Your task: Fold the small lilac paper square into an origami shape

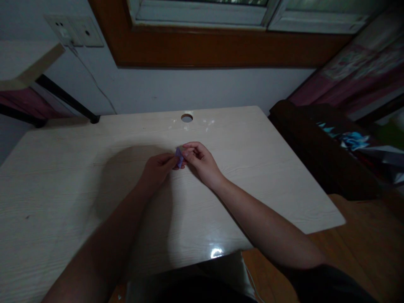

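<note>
A small purple folded piece of paper (179, 158) is held just above the pale wooden table (78, 168), near its middle. My left hand (159, 166) pinches its left side with curled fingers. From the right, my right hand (200, 160) grips the same paper, fingertips pressed together on it. Most of the paper is hidden between the fingers, so its shape is unclear.
A round cable hole (187, 118) sits near the table's far edge. A wall socket (74, 31) with a trailing cord is at the upper left. Dark furniture with crumpled blue-white items (353, 141) stands to the right. Wooden floor (362, 244) shows at the lower right.
</note>
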Demonstrator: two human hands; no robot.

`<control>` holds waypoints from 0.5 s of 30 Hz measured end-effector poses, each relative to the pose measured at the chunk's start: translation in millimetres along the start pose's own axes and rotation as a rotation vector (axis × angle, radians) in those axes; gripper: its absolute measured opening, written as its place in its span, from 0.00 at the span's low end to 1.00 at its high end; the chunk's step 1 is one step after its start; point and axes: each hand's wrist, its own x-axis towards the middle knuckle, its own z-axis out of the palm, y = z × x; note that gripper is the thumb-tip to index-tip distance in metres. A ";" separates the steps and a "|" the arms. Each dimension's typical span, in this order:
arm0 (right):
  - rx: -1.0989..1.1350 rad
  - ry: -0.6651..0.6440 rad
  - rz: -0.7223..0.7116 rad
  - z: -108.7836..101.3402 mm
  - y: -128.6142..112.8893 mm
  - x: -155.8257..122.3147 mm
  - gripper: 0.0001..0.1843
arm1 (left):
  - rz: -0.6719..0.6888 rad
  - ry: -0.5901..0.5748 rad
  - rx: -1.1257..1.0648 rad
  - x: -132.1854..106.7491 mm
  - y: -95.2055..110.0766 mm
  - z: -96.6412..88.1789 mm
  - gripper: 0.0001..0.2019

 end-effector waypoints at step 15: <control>-0.324 0.025 -0.120 -4.7 -1.2 0.9 0.13 | 0.010 0.022 0.091 2.1 -12.3 -0.8 0.16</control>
